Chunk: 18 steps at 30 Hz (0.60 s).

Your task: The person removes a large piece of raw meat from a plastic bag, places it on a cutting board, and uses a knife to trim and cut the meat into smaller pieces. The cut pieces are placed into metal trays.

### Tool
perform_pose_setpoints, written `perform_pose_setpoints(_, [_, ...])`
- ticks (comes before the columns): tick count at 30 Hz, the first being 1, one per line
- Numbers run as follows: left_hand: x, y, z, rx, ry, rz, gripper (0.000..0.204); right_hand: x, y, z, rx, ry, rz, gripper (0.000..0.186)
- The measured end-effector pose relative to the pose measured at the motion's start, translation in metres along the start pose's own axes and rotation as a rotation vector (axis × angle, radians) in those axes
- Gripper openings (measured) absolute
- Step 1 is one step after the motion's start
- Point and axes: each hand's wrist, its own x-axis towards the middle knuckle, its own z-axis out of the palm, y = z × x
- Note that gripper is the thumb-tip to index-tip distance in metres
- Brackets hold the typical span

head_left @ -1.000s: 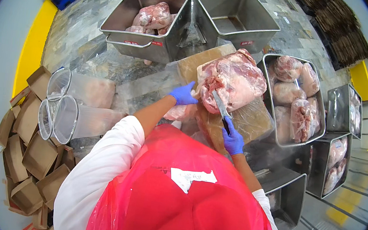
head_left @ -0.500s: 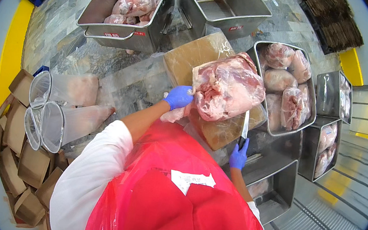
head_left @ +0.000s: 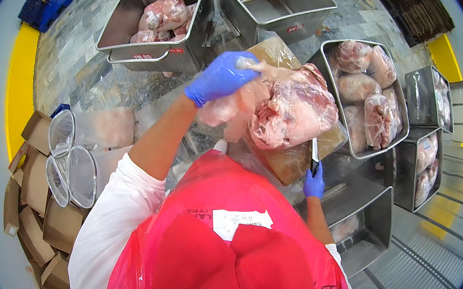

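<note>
My left hand [head_left: 221,78], blue-gloved, is closed on a pale pink flap with clear film [head_left: 230,109], raised at the left of a large meat piece [head_left: 293,111]. The piece, red and fatty, rests under wrinkled plastic on a brown, film-covered board [head_left: 275,167]. My right hand [head_left: 313,182], also gloved, is closed round the black handle of a knife [head_left: 314,150] at the board's right edge, blade upward beside the meat's lower right.
Steel bins [head_left: 110,46] stand behind and right, several holding bagged meat [head_left: 354,87]. At left lie flattish mesh or plastic sleeves on rings [head_left: 83,178] and brown cardboard boxes [head_left: 36,184]. Blue crates [head_left: 34,10], stacked cardboard [head_left: 415,17] and a grated metal floor [head_left: 413,265] show farther out.
My left hand has risen, pulling the pink flap and film up and leftward. The knife, earlier angled into the meat's middle, has moved out to its lower right with my right hand.
</note>
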Motion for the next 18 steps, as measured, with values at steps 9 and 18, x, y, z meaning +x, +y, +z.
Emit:
perform_pose_setpoints(9, [-0.079, 0.000, -0.091, 0.159, 0.376, -0.116, 0.020, 0.001, 0.018, 0.016, 0.089, 0.289, -0.014, 0.062])
perform_pose_setpoints(18, [-0.237, 0.094, -0.193, 0.302, 0.800, -0.200, 0.012, 0.073, 0.013, 0.066, -0.041, 0.227, -0.362, 0.058])
